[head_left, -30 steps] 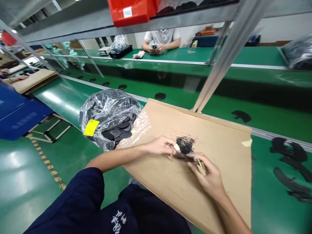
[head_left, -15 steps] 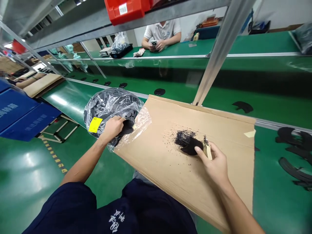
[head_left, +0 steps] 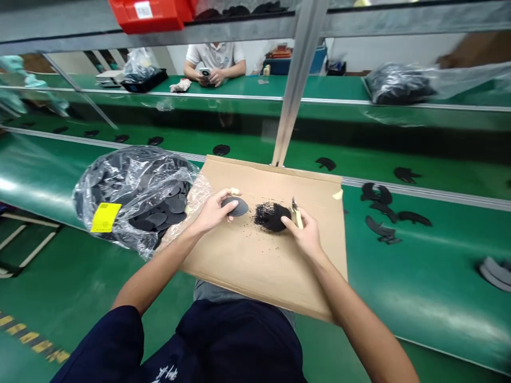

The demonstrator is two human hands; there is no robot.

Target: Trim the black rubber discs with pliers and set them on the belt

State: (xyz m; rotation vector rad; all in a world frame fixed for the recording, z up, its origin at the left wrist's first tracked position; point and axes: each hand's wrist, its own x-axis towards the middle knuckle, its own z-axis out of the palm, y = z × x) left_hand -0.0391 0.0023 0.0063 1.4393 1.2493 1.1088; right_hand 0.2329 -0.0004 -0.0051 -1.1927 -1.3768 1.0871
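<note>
Between thumb and fingers, my left hand (head_left: 212, 211) pinches a thin black disc (head_left: 239, 207) above the cardboard sheet (head_left: 247, 271). A cream-coloured cover shows at one of its fingertips. My right hand (head_left: 308, 234) is closed around a small tool with a dark metal tip (head_left: 294, 203); its exact kind is unclear. Its thumb also presses on a black flat piece (head_left: 278, 218) beside a scatter of black crumbs (head_left: 261, 211). To the left, an open clear plastic bag (head_left: 131, 169) holds several black discs (head_left: 155, 218).
Black curved scraps (head_left: 379, 227) lie on the green bench (head_left: 423, 298) at right. A metal post (head_left: 293, 106) rises behind the cardboard. A red bin (head_left: 149, 16) sits overhead. Across the bench, a person (head_left: 215, 61) holds a phone.
My left hand has come out of the bag, moving right with a black disc over the cardboard. My right hand keeps the tool and black piece near the crumbs. The view has turned right.
</note>
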